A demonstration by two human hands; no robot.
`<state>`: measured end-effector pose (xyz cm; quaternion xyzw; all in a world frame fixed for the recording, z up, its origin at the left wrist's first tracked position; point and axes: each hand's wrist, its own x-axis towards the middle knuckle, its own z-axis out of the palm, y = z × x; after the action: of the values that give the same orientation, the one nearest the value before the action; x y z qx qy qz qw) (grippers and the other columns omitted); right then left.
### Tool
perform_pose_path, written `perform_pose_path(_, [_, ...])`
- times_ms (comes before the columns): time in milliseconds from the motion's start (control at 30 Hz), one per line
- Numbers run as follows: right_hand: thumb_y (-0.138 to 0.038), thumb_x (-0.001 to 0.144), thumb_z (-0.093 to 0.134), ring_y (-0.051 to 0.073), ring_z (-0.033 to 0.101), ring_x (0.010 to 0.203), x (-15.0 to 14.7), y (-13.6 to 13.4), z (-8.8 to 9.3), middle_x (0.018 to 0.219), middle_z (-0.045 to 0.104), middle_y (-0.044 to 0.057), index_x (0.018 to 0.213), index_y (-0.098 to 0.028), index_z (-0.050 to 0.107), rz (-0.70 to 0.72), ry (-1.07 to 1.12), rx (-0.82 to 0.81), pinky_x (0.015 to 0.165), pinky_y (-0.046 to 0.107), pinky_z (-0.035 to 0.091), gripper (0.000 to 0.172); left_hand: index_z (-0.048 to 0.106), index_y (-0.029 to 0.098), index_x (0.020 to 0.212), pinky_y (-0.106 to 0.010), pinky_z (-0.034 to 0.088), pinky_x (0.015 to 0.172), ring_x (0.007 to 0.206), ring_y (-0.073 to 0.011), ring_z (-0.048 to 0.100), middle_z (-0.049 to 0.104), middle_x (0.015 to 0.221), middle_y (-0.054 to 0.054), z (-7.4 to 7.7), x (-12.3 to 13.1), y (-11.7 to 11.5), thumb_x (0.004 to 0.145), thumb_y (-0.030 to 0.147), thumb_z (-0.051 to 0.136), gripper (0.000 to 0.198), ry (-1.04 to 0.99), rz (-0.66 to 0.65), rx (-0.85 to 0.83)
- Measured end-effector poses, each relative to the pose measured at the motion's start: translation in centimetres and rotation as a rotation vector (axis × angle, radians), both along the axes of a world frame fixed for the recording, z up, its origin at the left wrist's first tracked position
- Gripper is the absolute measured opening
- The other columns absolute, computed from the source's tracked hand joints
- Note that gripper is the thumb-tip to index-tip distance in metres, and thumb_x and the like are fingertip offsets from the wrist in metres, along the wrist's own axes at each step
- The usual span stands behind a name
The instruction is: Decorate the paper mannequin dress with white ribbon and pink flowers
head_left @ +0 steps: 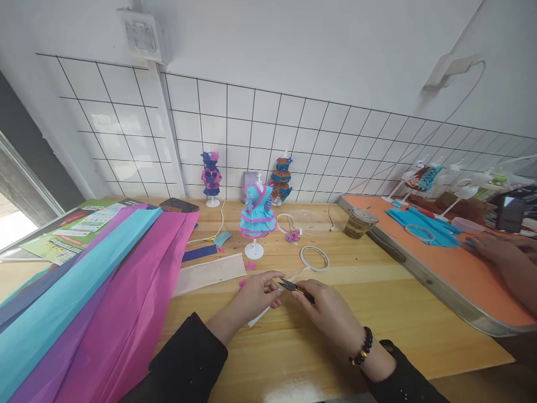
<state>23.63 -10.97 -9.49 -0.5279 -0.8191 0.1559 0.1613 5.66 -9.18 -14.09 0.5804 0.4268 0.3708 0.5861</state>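
Small dark-handled thread snips (pixel 289 285) are in my right hand (pixel 325 308), their blades pointing left. The tips almost meet the fingers of my left hand (pixel 255 296), which are pinched together; what they hold is too small to make out. A narrow white strip (pixel 260 317) lies beneath my left hand. Just beyond, a roll of white tape (pixel 314 258) rests flat, with a pale tail running toward my hands. Small pink paper pieces (pixel 250 265) lie near my left hand. A miniature turquoise dress with pink trim (pixel 258 215) stands on a white stand behind them.
Long turquoise, purple and pink paper sheets (pixel 121 302) cover the left side. A brown cup (pixel 361 223) stands at the right, beside an orange-topped table (pixel 419 257), where another person's hands (pixel 499 252) rest near blue paper. Two more dressed figures (pixel 211 174) stand by the wall.
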Motion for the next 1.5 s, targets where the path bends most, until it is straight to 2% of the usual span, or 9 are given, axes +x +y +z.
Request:
perform_pose_path(233, [-0.031,0.088,0.038,0.019,0.060,0.072,0.1,0.1,0.1,0.079,0.067,0.006,0.083,-0.019,0.062,-0.003,0.000,0.006,0.064,0.027,0.042,0.028,0.053,0.015,0.111,-0.027,0.050,0.061,0.060,-0.0126,0.062,0.053,0.065,0.003,0.0,0.0,0.0,0.074,0.022,0.054,0.038,0.040,-0.008,0.004])
perform_pose_path(467, [-0.034,0.086,0.042,0.020,0.060,0.081,0.0,-0.1,0.3,0.091,0.066,0.007,0.094,-0.019,0.061,0.020,0.057,-0.036,0.068,0.028,0.042,0.026,0.052,0.016,0.110,-0.028,0.050,0.062,0.059,-0.0123,0.061,0.051,0.064,0.005,-0.3,-0.1,0.0,0.071,0.018,0.054,0.039,-0.004,-0.010,0.003])
perform_pose_path(700, [-0.036,0.089,0.035,0.017,0.057,0.066,-0.4,-0.6,0.4,0.073,0.065,0.005,0.079,-0.017,0.060,0.009,0.131,-0.117,0.060,0.026,0.039,0.034,0.051,0.015,0.110,-0.027,0.049,0.061,0.059,-0.0119,0.060,0.052,0.065,0.005,0.0,0.1,0.0,0.071,0.016,0.053,0.039,-0.004,-0.011,-0.018])
perform_pose_path(867, [-0.039,0.090,0.033,0.017,0.058,0.067,-0.3,-0.6,0.1,0.073,0.066,0.003,0.081,-0.017,0.063,-0.007,0.215,-0.191,0.061,0.025,0.040,0.038,0.051,0.016,0.111,-0.027,0.049,0.061,0.058,-0.0122,0.061,0.053,0.064,0.005,-0.4,0.1,0.1,0.072,0.021,0.055,0.040,-0.007,-0.024,0.002])
perform_pose_path(1067, [-0.041,0.089,0.036,0.016,0.057,0.065,-0.2,-0.5,-0.1,0.072,0.065,0.003,0.078,-0.017,0.063,-0.021,0.227,-0.209,0.059,0.025,0.040,0.038,0.050,0.017,0.111,-0.024,0.048,0.058,0.059,-0.0114,0.060,0.054,0.064,0.003,0.8,0.0,-0.3,0.073,0.019,0.053,0.038,0.014,0.000,-0.017])
perform_pose_path(1233, [-0.035,0.088,0.041,0.017,0.058,0.072,0.2,-0.7,0.2,0.080,0.066,0.004,0.088,-0.019,0.063,-0.001,0.183,-0.136,0.065,0.026,0.042,0.028,0.044,0.017,0.115,-0.021,0.047,0.052,0.067,-0.0130,0.061,0.061,0.080,-0.004,1.3,-0.1,-0.6,0.079,0.021,0.044,0.036,0.058,0.034,-0.019])
perform_pose_path(1300, [-0.034,0.087,0.043,0.018,0.059,0.075,0.3,-0.9,0.3,0.084,0.065,0.005,0.093,-0.020,0.063,-0.011,0.113,-0.071,0.068,0.028,0.042,0.025,0.047,0.017,0.111,-0.022,0.047,0.053,0.072,-0.0144,0.061,0.061,0.091,-0.007,1.2,-0.2,-0.5,0.080,0.023,0.043,0.032,0.108,0.098,0.032])
perform_pose_path(1367, [-0.034,0.086,0.044,0.019,0.059,0.076,0.4,-1.1,0.4,0.085,0.064,0.006,0.096,-0.020,0.063,-0.019,0.036,-0.022,0.069,0.029,0.042,0.025,0.055,0.017,0.103,-0.026,0.048,0.061,0.080,-0.0166,0.060,0.061,0.099,-0.009,1.2,-0.4,-0.5,0.081,0.026,0.044,0.026,0.204,0.159,0.155])
perform_pose_path(1500, [-0.033,0.087,0.043,0.019,0.060,0.073,0.1,-1.4,0.3,0.083,0.062,0.006,0.098,-0.020,0.063,-0.002,-0.070,0.015,0.066,0.028,0.043,0.026,0.064,0.019,0.093,-0.030,0.044,0.081,0.091,-0.0194,0.056,0.062,0.094,-0.008,1.5,-0.7,-0.4,0.082,0.030,0.046,0.024,0.343,0.141,0.463])
